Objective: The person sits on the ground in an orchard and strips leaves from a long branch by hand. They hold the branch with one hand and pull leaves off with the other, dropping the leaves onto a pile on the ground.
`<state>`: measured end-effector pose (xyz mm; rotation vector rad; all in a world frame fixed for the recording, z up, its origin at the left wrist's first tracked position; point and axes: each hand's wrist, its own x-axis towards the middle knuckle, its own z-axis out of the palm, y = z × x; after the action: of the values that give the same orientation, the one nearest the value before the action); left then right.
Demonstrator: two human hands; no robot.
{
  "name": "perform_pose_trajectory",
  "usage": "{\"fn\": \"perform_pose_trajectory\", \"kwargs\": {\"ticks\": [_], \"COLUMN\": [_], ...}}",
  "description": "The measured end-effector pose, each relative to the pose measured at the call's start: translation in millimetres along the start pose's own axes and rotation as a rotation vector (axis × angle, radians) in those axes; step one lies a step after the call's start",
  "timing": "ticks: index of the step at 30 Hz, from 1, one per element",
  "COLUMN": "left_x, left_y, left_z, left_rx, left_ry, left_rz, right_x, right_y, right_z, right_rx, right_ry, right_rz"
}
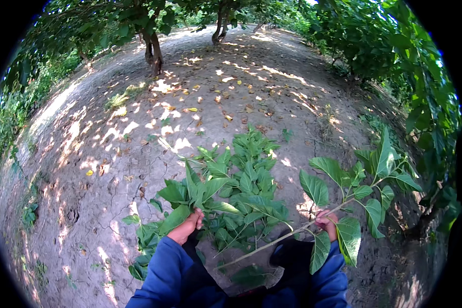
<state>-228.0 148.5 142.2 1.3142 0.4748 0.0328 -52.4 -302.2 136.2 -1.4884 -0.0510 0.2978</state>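
My right hand is closed around a long, pale leafy branch. Its bare end slants down to the lower left between my legs, and its large green leaves spread to the upper right. Near the middle, my left hand is closed on a bunch of broad green leaves; their stems are hidden in the fist. Between and beyond both hands, a heap of leafy cuttings lies on the ground. More green leaves lie left of my left forearm.
Dry, cracked soil with scattered yellow and brown fallen leaves surrounds me. A forked tree trunk stands ahead on the left, another trunk farther back. Dense foliage hangs along the right side, near the branch's tip.
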Motion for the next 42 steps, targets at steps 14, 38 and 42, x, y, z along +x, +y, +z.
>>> {"fn": "perform_pose_trajectory", "kwargs": {"ticks": [14,38,42], "left_x": [-15,32,49], "left_y": [20,48,49], "left_z": [21,43,35], "left_rx": [-0.433,-0.046,0.019], "left_ry": [-0.208,0.161,0.097], "left_rz": [-0.05,0.484,0.588], "right_x": [7,15,16], "right_y": [15,31,21], "right_z": [-24,-55,-48], "right_rx": [0.057,0.025,-0.019], "right_ry": [0.046,0.045,-0.016], "right_rz": [0.029,0.094,0.052]}}
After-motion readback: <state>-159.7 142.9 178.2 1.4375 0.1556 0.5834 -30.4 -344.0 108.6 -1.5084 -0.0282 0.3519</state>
